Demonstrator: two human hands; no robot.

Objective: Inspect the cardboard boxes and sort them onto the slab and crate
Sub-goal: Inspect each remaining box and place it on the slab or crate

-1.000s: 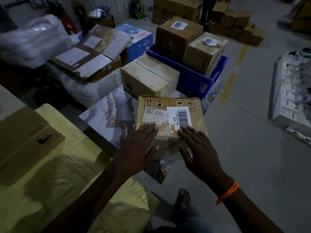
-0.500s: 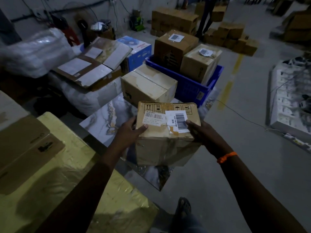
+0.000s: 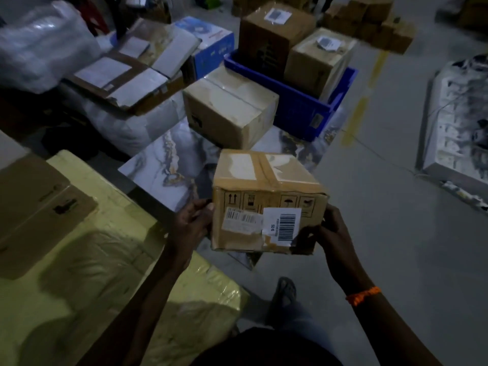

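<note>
I hold a small taped cardboard box (image 3: 266,202) in the air above the near part of the marble-patterned slab (image 3: 163,165). Its barcode-label face is turned toward me. My left hand (image 3: 194,223) grips its left side and my right hand (image 3: 328,228) grips its right lower corner. A bigger cardboard box (image 3: 229,107) rests on the far part of the slab. Behind it the blue crate (image 3: 298,101) holds two cardboard boxes, a dark brown one (image 3: 272,33) and a lighter one (image 3: 319,59).
A yellow wrapped bundle (image 3: 105,260) with flat cardboard (image 3: 34,215) on it lies at my left. Flattened cartons (image 3: 132,67), white sacks (image 3: 37,43) and a blue printed box (image 3: 211,46) lie behind. A white moulded panel (image 3: 459,122) lies on the floor to the right. My foot (image 3: 284,291) is below the box.
The box lay on the slab under my flat hands. Both hands took it by its sides, lifted it and tipped it so the label face now faces me.
</note>
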